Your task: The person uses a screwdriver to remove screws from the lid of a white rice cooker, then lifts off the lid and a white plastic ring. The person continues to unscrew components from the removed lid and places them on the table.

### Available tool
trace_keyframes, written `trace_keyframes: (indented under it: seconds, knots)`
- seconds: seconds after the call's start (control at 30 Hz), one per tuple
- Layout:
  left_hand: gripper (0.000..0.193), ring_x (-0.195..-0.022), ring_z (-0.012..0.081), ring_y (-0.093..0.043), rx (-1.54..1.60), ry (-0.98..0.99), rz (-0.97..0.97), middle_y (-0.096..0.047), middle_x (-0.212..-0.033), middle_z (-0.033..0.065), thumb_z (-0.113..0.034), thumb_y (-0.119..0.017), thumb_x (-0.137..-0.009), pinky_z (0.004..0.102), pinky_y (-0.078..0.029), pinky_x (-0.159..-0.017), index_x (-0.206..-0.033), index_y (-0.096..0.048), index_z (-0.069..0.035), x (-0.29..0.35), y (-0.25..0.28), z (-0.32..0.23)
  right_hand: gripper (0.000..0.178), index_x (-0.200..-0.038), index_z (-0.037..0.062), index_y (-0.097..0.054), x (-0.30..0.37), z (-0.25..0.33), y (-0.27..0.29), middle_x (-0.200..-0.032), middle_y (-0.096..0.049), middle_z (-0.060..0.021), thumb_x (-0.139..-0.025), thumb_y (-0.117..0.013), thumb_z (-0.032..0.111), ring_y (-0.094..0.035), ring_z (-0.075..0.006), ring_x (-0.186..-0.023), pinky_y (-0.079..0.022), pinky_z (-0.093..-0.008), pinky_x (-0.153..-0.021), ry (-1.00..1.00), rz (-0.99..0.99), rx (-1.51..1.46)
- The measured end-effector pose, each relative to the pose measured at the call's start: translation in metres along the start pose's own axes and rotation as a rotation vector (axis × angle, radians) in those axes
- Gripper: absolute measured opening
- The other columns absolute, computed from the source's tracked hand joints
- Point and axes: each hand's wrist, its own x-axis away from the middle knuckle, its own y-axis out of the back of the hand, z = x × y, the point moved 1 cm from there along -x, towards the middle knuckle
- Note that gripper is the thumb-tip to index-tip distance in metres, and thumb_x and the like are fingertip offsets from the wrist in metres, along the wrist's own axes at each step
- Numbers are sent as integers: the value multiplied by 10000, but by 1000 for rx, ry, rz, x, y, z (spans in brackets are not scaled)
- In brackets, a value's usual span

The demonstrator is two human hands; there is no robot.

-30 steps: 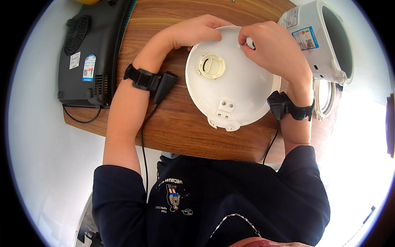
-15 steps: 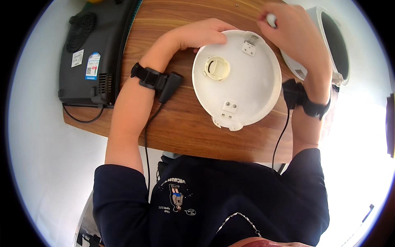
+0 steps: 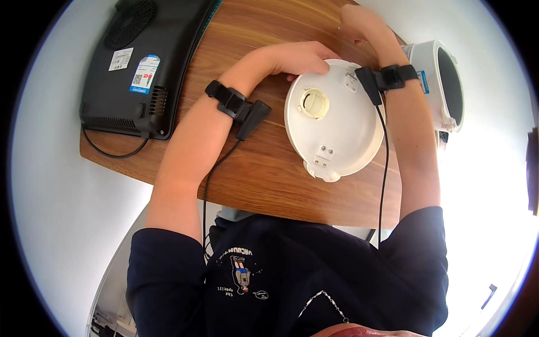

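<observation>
My left hand point(image 3: 303, 56) holds the far-left rim of a round white plastic lid point(image 3: 351, 132), thumb over the edge and some fingers hidden beneath. The lid lies with its hollow inside facing up. On it are a cream round vent cap point(image 3: 314, 104) at the left, a small white bracket point(image 3: 324, 154) with two screws at the near side, and another bracket point(image 3: 351, 83) at the far side, partly covered by my right wrist strap. Beyond the lid, my right hand point(image 3: 362, 23) is over the far part of the table, fingers curled in; what they hold is hidden.
A black appliance point(image 3: 126, 95) with a fan grille and a cord lies on the left of the wooden table point(image 3: 252, 174). At the right is a white cylindrical pot-like housing point(image 3: 429, 62), its dark opening facing right. Cables hang from both wrist straps.
My right hand has moved away beyond the lid, and the whitish thing seen in its grip earlier is hidden now. My left hand keeps its hold on the rim. The whole view has shifted slightly.
</observation>
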Motion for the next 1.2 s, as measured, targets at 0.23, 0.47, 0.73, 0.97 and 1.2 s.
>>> trace_keyframes:
  seconds: [0.23, 0.47, 0.73, 0.97, 1.2]
  knots:
    - [627, -505, 64, -519, -15, -26, 30, -673, -805, 12, -163, -514, -801, 233, -374, -401, -1410, -635, -72, -10, 1, 9, 251, -1009, -16, -725, 52, 19, 82, -871, -744, -208, -884, -591, 155, -730, -329, -790, -576, -424, -734, 100, -285, -145]
    - [614, -745, 104, -651, -33, -2, 16, -724, -1010, 64, -139, -535, -806, 262, -519, -612, -1403, -629, -31, -6, 5, 9, 306, -1155, 29, -632, 145, 33, 177, -743, -603, -66, -905, -629, 206, -569, -110, -589, -517, -296, -580, 154, -496, -1115]
    - [504, -905, 145, -606, 71, -189, 52, -681, -1087, 78, -116, -606, -864, 304, -473, -776, -1355, -648, -11, -24, 1, 16, 231, -1133, 84, -624, 259, 44, 113, -761, -533, -58, -1044, -420, 146, -556, -189, -611, -512, -322, -560, 666, -496, -1840]
    - [554, -1194, 199, -636, 63, -214, 81, -668, -1338, 124, -85, -568, -882, 345, -488, -1052, -1420, -577, 50, -19, 4, 16, 254, -1100, 116, -596, 290, 67, 86, -763, -517, -53, -1096, -341, 122, -543, -182, -599, -517, -324, -566, 655, -609, -1679]
    - [565, -1186, 203, -639, 108, -193, 92, -671, -1327, 129, -47, -528, -860, 344, -492, -1045, -1414, -580, 55, -18, 2, 12, 265, -1099, 114, -599, 288, 68, 86, -766, -521, -53, -1099, -335, 124, -542, -176, -596, -512, -324, -569, 659, -623, -1773]
